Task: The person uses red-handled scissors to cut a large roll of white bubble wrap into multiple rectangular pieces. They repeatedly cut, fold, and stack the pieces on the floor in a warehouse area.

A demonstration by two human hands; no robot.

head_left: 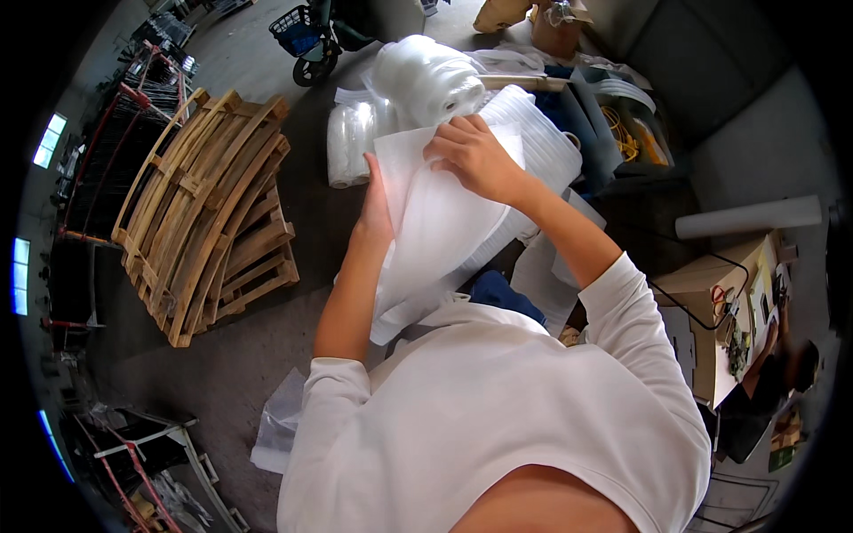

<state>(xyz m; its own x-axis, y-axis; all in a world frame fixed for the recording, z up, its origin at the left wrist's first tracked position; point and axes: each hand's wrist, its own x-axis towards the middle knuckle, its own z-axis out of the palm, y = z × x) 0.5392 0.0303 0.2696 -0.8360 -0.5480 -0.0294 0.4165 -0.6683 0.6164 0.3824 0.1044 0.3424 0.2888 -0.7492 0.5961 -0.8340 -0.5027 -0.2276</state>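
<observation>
A thin white foam sheet [444, 209], soft and slightly see-through, hangs in front of my chest. My right hand [471, 155] is closed on its upper part, knuckles up and fingers curled in. At the sheet's left edge, my left hand [377, 202] holds it with one digit upright outside; its other fingers are hidden behind the sheet, where a pinkish tint shows through. Just beyond my hands lies a large roll of clear-white wrapping [422, 78]. A stack of ribbed white foam sheets [538, 133] lies to the right, partly under the held sheet.
Stacked wooden pallets [209, 209] stand at left. Smaller plastic-wrapped rolls [353, 142] lie beside the big roll. A grey bin [613, 124] holds yellow cord. Cardboard boxes [711, 289] and another person [769, 382] are at right. A clear plastic piece [280, 422] lies on the floor.
</observation>
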